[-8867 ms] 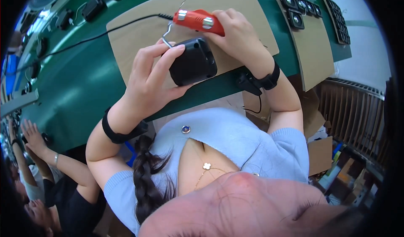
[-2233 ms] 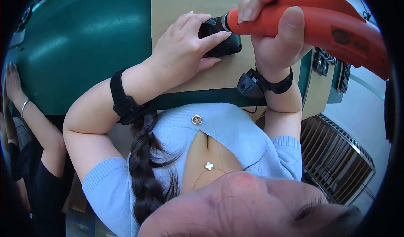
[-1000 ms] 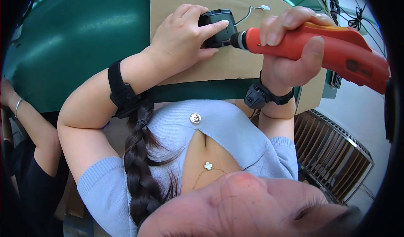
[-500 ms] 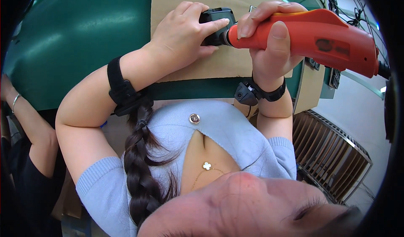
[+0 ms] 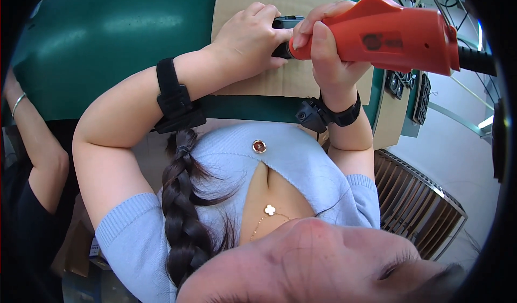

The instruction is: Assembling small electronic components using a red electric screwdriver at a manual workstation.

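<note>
My left hand is closed around a small dark box-shaped device, its fingers on the far and near sides. My right hand grips a red electric screwdriver, which lies tilted across the view with a black cable at its back end. The front end of the screwdriver meets the device beside my left fingers; the tip itself is hidden. Under both hands is a sheet of brown cardboard on the green table mat.
To the right, several black parts lie near the table's edge by a cardboard strip. A metal rack with upright slats stands low on the right. Cables hang at the upper right. Another person's arm rests by the mat at far left.
The red screwdriver has swung slightly, its back end shifting left and up in the view. The device shows less behind my hands. The whole view has shifted a little; both grips are kept.
</note>
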Demonstrator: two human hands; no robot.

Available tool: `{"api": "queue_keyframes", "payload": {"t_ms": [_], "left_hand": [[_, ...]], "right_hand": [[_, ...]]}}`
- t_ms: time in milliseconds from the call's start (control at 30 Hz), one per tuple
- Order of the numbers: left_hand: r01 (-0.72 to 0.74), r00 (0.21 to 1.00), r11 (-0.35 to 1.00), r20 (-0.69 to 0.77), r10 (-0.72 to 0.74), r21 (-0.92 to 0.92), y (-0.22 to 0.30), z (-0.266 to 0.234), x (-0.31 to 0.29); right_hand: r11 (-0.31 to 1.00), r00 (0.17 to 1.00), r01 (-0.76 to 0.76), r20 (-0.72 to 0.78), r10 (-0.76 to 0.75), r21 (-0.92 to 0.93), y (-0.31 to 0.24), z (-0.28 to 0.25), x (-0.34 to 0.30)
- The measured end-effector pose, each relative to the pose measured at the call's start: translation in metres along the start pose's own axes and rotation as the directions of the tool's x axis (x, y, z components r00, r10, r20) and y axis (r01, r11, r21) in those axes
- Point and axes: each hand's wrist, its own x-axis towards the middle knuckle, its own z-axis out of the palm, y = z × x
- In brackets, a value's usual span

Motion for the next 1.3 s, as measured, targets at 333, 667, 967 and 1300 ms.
{"api": "queue_keyframes", "payload": {"t_ms": [333,667,967,1300], "left_hand": [[-0.015,0.999,1.0,-0.034,0.015,-0.015,0.007,0.002,0.01],[0.051,0.995,0.995,0.093,-0.043,-0.091,0.007,-0.017,0.032],[0.383,0.893,-0.101,0.396,-0.216,-0.918,0.01,-0.046,0.042],[0.094,0.99,0.371,0.125,0.062,-0.924,0.068,-0.036,0.105]], "right_hand": [[0.976,0.966,0.074,-0.257,-0.019,0.205,-0.028,-0.047,0.011],[0.413,0.916,-0.356,-0.226,0.331,-0.839,0.037,-0.123,-0.032],[0.267,0.786,-0.521,-0.334,0.52,-0.811,0.054,-0.103,-0.039],[0.922,0.973,0.023,-0.205,-0.11,-0.386,-0.021,-0.101,-0.034]]}}
